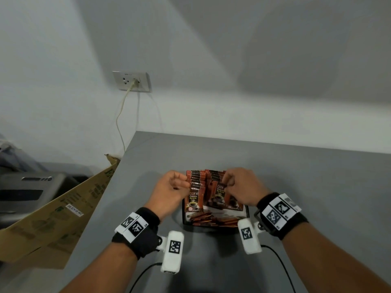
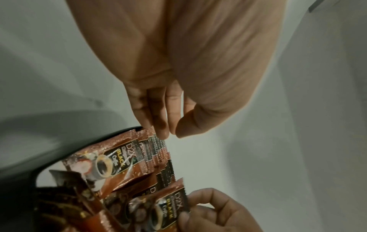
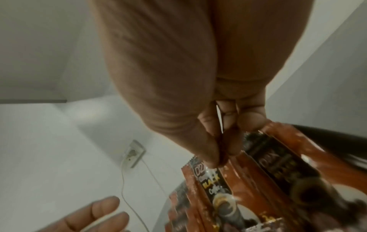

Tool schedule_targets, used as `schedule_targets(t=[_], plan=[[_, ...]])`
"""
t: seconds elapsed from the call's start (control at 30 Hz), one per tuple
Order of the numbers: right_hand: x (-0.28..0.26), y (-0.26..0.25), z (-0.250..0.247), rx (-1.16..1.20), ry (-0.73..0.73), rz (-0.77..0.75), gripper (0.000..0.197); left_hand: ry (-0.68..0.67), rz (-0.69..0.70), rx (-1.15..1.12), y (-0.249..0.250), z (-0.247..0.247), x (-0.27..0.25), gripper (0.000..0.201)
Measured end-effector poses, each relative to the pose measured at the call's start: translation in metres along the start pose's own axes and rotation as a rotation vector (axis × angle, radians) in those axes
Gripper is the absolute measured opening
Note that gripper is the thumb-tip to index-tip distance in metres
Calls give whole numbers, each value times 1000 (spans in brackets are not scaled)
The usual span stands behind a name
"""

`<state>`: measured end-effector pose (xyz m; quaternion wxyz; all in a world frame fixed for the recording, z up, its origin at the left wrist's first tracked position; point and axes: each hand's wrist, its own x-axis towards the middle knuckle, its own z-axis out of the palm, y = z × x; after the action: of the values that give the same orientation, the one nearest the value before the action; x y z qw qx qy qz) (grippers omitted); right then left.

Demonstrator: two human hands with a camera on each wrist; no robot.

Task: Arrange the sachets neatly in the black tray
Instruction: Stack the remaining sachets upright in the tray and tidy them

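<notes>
Both wrists carry tagged bands nearest the camera. Right hand [image 1: 243, 187] pinches the top of one front sachet [image 3: 210, 180] — left hand [image 1: 171, 189] has fingers loosely curled, tips touching the left row of sachets [image 2: 158, 150]. All stand upright in the black tray [image 1: 246, 212] on the grey bench [image 1: 296, 176].
</notes>
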<state>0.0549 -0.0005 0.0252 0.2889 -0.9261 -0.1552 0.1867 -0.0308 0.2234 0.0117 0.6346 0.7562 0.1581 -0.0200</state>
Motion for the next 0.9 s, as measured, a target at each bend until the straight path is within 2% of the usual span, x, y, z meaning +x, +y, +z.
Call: schedule_targets(t=[0.2, 0.47, 0.6, 0.77, 0.9], plan=[[6, 8, 23, -119, -6, -29, 19, -50, 31, 121, -3, 0, -5, 22], [1, 9, 22, -132, 52, -47, 17, -325, 33, 421, 0, -1, -20, 53], [-10, 3, 14, -72, 87, -119, 14, -397, 111, 627, -4, 4, -23, 61], [-30, -5, 14, -37, -71, -208, 13, -370, 130, 663, -10, 9, -16, 50], [-36, -4, 21, -45, -138, -224, 21, -347, 172, 711, -15, 11, -11, 40]])
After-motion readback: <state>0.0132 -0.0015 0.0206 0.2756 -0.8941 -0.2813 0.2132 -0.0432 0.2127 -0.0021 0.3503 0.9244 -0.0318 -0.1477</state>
